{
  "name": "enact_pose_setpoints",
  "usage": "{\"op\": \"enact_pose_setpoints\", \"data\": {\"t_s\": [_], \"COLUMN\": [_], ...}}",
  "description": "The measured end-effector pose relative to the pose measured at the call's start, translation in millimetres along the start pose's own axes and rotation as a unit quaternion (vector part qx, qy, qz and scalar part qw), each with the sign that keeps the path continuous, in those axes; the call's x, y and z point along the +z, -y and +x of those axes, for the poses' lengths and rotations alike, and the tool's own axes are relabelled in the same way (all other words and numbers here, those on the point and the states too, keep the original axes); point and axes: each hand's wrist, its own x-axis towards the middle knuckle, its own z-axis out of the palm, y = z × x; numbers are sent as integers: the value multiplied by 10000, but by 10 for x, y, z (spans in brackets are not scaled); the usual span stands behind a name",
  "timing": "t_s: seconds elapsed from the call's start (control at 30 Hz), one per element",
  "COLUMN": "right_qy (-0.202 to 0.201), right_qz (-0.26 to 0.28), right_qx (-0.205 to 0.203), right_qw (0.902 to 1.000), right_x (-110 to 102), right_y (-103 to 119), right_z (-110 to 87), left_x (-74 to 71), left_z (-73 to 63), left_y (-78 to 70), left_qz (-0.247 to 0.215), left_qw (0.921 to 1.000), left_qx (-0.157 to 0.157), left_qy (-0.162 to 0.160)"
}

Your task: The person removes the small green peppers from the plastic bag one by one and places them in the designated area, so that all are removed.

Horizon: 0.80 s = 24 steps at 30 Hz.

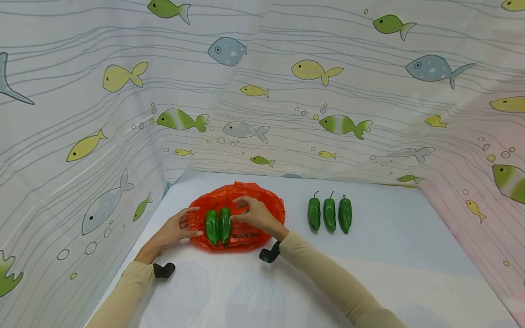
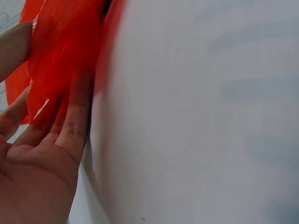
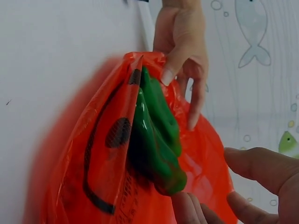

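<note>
Two green peppers lie side by side on a crumpled red plastic bag with black print. At the bag's left edge is my left hand, thumb and fingers spread. In the left wrist view, some fingers show through or against the thin red plastic. My right hand is over the bag's right part, its fingers apart beside the right-hand pepper. The right wrist view shows fingertips right at the end of one pepper, and a fold of the bag partly covers the peppers.
To the right of the bag, three more green peppers lie in a row on the white tabletop, stems pointing away. Fish-patterned sheeting walls the table at the back and both sides. Black mounts are strapped at my wrists.
</note>
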Motion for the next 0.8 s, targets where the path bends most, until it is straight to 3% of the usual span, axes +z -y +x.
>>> {"op": "enact_pose_setpoints", "data": {"t_s": [0.57,0.8], "right_qy": [27,168], "right_qz": [343,828], "right_qx": [530,762], "right_qw": [9980,9935], "right_x": [168,195], "right_y": [-55,-120], "right_z": [188,282], "left_x": [6,-7], "left_z": [9,18], "left_y": [11,28], "left_qz": [89,27], "left_qw": [9999,9998], "left_qx": [-90,-166], "left_qy": [-26,-66]}}
